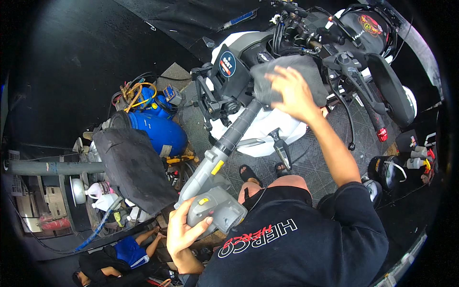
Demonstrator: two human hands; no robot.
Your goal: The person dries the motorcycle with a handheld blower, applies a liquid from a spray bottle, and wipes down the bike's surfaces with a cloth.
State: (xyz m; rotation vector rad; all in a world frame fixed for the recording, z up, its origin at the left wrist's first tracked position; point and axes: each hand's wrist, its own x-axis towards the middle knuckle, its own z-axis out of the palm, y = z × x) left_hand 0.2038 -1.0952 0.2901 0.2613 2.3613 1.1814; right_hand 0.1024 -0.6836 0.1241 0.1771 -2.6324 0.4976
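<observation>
My left hand grips a grey cordless blower at its handle end. The blower's ribbed black nozzle slants up to the front of a white and black motorcycle. Over a dark grey cloth on the motorcycle is my right hand, its fingers spread. Hand and cloth are blurred there, and the palm side is hidden. A handlebar lever and a black mirror lie to the right of this hand. A dark panel with a round sticker stands left of the cloth.
At left, a dark sheet partly covers a cluttered rack beside a blue drum. Below it, another person is low to the floor. Black buckets stand at right. A blue hose runs along the lower left.
</observation>
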